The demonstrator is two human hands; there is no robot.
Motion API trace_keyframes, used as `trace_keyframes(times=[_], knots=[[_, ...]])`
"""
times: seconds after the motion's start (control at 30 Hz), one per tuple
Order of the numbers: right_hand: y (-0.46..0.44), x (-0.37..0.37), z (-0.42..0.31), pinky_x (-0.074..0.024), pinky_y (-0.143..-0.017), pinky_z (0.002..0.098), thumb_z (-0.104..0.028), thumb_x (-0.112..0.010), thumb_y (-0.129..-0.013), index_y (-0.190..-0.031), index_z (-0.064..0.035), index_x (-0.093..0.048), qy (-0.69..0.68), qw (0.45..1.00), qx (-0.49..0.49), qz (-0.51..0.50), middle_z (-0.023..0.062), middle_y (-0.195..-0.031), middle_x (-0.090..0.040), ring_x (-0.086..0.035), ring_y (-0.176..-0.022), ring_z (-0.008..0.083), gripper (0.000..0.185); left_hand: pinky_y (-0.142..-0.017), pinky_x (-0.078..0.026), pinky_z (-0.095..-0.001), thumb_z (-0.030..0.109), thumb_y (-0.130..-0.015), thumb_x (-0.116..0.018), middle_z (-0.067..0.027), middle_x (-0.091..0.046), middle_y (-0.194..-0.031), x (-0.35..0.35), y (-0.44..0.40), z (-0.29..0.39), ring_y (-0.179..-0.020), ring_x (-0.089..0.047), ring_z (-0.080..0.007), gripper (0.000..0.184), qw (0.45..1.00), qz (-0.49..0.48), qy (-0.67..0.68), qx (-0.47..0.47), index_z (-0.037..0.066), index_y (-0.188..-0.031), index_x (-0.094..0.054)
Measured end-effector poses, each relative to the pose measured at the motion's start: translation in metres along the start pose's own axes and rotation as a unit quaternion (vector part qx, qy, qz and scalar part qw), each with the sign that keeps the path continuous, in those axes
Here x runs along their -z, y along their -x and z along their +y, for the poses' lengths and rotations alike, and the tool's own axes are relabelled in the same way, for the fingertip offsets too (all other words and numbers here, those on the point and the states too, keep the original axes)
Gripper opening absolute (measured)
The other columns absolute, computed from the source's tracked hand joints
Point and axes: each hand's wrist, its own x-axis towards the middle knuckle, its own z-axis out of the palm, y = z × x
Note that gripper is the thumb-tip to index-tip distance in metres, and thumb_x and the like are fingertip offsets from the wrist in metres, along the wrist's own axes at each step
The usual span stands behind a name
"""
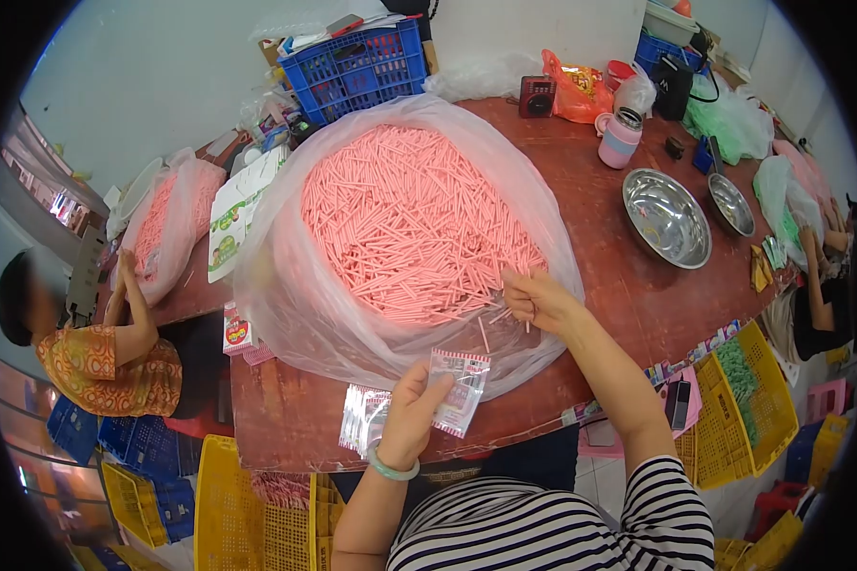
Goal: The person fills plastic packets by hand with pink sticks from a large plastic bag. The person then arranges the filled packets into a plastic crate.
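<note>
A large clear plastic bag point(286, 333), its mouth wide apart, holds a heap of thin pink sticks point(409, 219). My left hand point(411, 409) is closed on a small clear packet with printed pink and white edges point(462, 395), thumb across its front. More silvery packets point(360, 419) lie beside that wrist near the table edge. At the right rim of the heap, my right hand point(543, 300) has its fingers pinched together over some pink sticks, partly hidden by the fingers. A few loose sticks point(484, 335) show just below it on the plastic.
Two steel bowls point(667, 219), a pink flask point(621, 138) and a small red radio point(537, 96) stand on the red table point(581, 181). A blue crate point(352, 71) is behind the bag. Yellow crates point(747, 400) flank me below. A person point(114, 362) works at the left; another point(824, 285) sits at the right.
</note>
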Motion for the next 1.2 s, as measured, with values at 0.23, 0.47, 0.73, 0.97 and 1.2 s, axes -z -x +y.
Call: trace_keyframes(times=[0.23, 0.47, 0.73, 0.97, 1.2], knots=[[-0.004, -0.026, 0.0, -0.0312, -0.046, 0.0247, -0.034, -0.05, -0.099, -0.086, -0.0079, -0.055, -0.084, 0.99, 0.088, 0.068, -0.0048, -0.055, -0.038, -0.033, -0.046, 0.0074, 0.03, -0.072, -0.047, -0.0207, 0.007, -0.092, -0.06, -0.002, -0.065, -0.094, -0.013, -0.008, -0.001, -0.081, -0.058, -0.0059, 0.016, 0.998, 0.004, -0.047, -0.036, 0.0, -0.107, -0.062], [0.017, -0.055, -0.02, -0.0428, -0.054, 0.0265, -0.04, -0.048, -0.099, -0.094, -0.0048, -0.06, -0.088, 0.979, 0.171, -0.063, 0.0045, -0.067, -0.06, -0.051, -0.055, 0.0119, 0.037, -0.058, -0.038, -0.0278, 0.011, -0.089, -0.063, -0.0062, -0.053, -0.066, -0.004, -0.031, -0.02, -0.062, -0.048, -0.0123, 0.015, 0.923, -0.016, -0.351, -0.156, -0.002, -0.082, -0.061], [0.023, -0.069, -0.017, -0.0483, -0.058, 0.0272, -0.041, -0.048, -0.098, -0.098, -0.0022, -0.058, -0.057, 0.971, 0.189, -0.131, 0.0118, -0.076, -0.066, -0.058, -0.059, 0.0147, 0.04, -0.059, -0.038, -0.0291, 0.014, -0.092, -0.06, -0.0081, -0.049, -0.066, -0.007, -0.032, -0.02, -0.061, -0.046, -0.017, 0.02, 0.919, -0.033, -0.354, -0.168, -0.003, -0.08, -0.059], [0.031, -0.075, -0.016, -0.0507, -0.061, 0.0284, -0.043, -0.045, -0.098, -0.099, -0.0038, -0.055, 0.017, 0.975, 0.155, -0.155, 0.0168, -0.081, -0.068, -0.063, -0.064, 0.0181, 0.04, -0.06, -0.04, -0.0293, 0.016, -0.094, -0.059, -0.0085, -0.051, -0.068, -0.009, -0.037, -0.02, -0.063, -0.049, -0.0177, 0.022, 0.922, -0.033, -0.353, -0.157, -0.002, -0.082, -0.059], [0.025, -0.065, -0.021, -0.0516, -0.06, 0.0253, -0.046, -0.046, -0.097, -0.102, -0.0031, -0.058, -0.076, 0.968, 0.189, -0.148, 0.0158, -0.087, -0.069, -0.065, -0.067, 0.0162, 0.044, -0.057, -0.038, -0.0266, 0.015, -0.095, -0.057, -0.0031, -0.05, -0.067, -0.007, -0.037, -0.025, -0.063, -0.045, -0.0108, 0.024, 0.916, -0.036, -0.368, -0.155, -0.002, -0.079, -0.06]])
